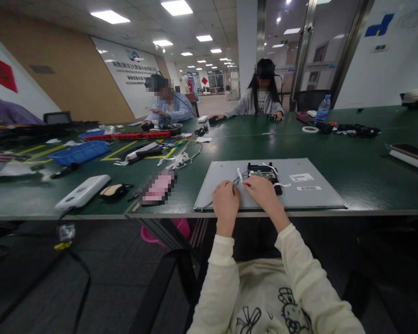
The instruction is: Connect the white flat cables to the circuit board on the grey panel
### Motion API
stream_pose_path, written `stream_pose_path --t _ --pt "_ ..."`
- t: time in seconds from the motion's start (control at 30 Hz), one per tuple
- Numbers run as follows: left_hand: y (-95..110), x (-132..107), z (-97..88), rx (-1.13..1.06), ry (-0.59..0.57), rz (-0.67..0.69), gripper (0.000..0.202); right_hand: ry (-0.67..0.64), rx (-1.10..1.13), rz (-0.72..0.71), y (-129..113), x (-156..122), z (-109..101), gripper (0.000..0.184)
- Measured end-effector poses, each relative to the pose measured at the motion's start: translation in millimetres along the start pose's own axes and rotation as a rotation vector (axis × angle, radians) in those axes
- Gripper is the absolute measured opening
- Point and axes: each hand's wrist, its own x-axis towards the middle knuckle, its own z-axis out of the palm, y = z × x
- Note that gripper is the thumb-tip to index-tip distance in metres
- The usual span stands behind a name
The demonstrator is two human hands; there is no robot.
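A flat grey panel [320, 200] lies on the table in front of me, bearing a circuit board [256, 174] in a black bracket [277, 189]. My left hand [226, 200] is closed near the panel's front left, its fingertips at a thin dark cable [236, 179]; what they grip is hidden. With bent fingers pressed together, my right hand [263, 191] pinches the lower end of a white tape strip [239, 175] beside the board. Another white strip [282, 185] sticks out from the bracket's right side. Two white labels are on the panel's right part.
Left of the panel lie a pink phone-like object [158, 188], a black-and-beige item [114, 190] and a white device [83, 191]. Further off are a blue tray [80, 153], tangled white strips [179, 160] and a water bottle [323, 109]. Two people sit across the table.
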Motion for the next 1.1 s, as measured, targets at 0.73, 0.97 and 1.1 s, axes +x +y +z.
stream_pose_path --t 0.73,0.97,1.1 --pt "0 14 -1.3 -0.075 -0.053 0.139 0.034 -0.122 0.020 0.041 0 -1 0 0.024" --pt "5 33 -0.4 -0.047 -0.123 0.237 0.036 -0.125 0.002 0.035 -2 -1 -3 0.026" --pt "5 38 4.6 0.041 -0.226 0.173 0.037 -0.097 0.008 0.030 -1 -1 -1 0.026"
